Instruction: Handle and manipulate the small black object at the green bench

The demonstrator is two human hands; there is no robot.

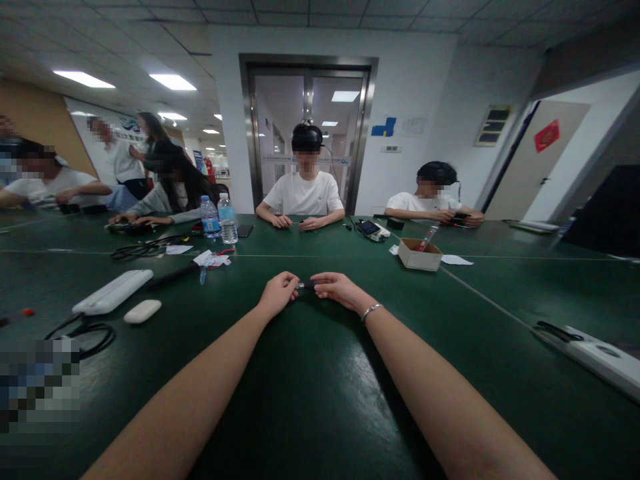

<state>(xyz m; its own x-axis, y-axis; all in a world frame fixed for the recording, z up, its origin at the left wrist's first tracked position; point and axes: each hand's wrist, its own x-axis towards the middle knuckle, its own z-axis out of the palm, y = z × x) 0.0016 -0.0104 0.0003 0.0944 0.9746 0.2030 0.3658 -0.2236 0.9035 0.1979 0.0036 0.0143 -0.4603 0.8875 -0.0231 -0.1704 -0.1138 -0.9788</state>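
Note:
Both my arms reach forward over the green table (310,367). Between my hands is a small dark object (307,285) with a shiny, light end at its left. My left hand (280,293) pinches that light end between thumb and fingertips. The dark right part is held in the fingers of my right hand (340,291), and a silvery bracelet sits on that wrist. The object lies roughly level just over the tabletop. It is too small to name for certain.
Two water bottles (228,220), papers (213,259) and cables stand or lie front left. Nearer left are a white device (114,291) and a white case (143,311). A small box (420,255) sits front right; a white strip (607,357) lies far right. Several people sit around the table.

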